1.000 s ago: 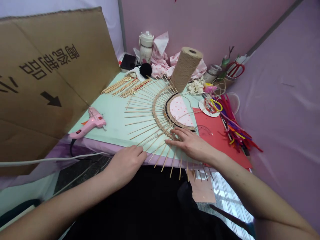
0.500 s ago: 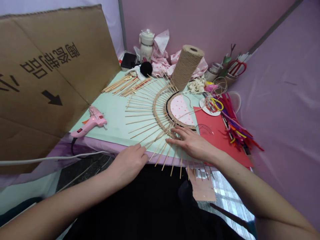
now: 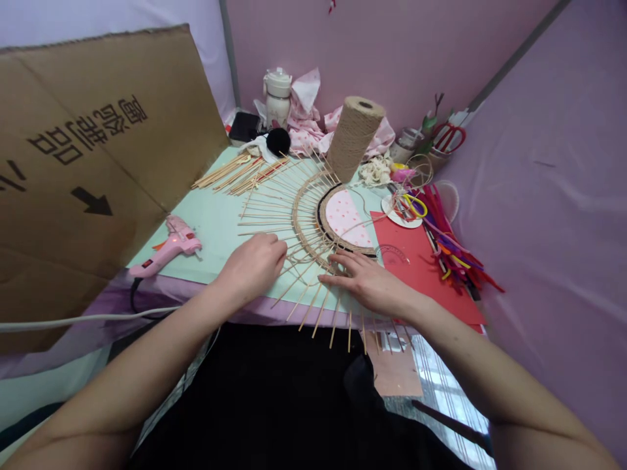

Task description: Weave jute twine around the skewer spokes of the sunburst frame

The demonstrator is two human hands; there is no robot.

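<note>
A half-round piece with thin wooden sticks fanning out [image 3: 264, 224] lies on the table. Its middle is pink dotted fabric [image 3: 347, 215], edged with a black and tan band; a second ring of twine [image 3: 296, 219] is woven through the sticks farther out. My left hand [image 3: 257, 264] is closed beside the left-hand sticks, its fingertips pinching loose twine [image 3: 294, 258] that runs back to the ring. My right hand [image 3: 367, 277] rests over the lower part of the ring, thumb and fingers stretched apart. The spot beneath its fingers is partly hidden.
A pink glue gun [image 3: 169, 248] lies at the left beside a large cardboard sheet [image 3: 98, 215]. Behind are loose sticks [image 3: 235, 173], a black ball [image 3: 278, 141], a bottle [image 3: 278, 98] and a twine spool [image 3: 355, 137]. Red paper [image 3: 416, 274] and colourful pipe cleaners [image 3: 455, 245] lie right.
My left hand has moved up and away from the table's front edge, with slack twine now looping near it. My right hand stays on the ring. The whole view has shifted slightly.
</note>
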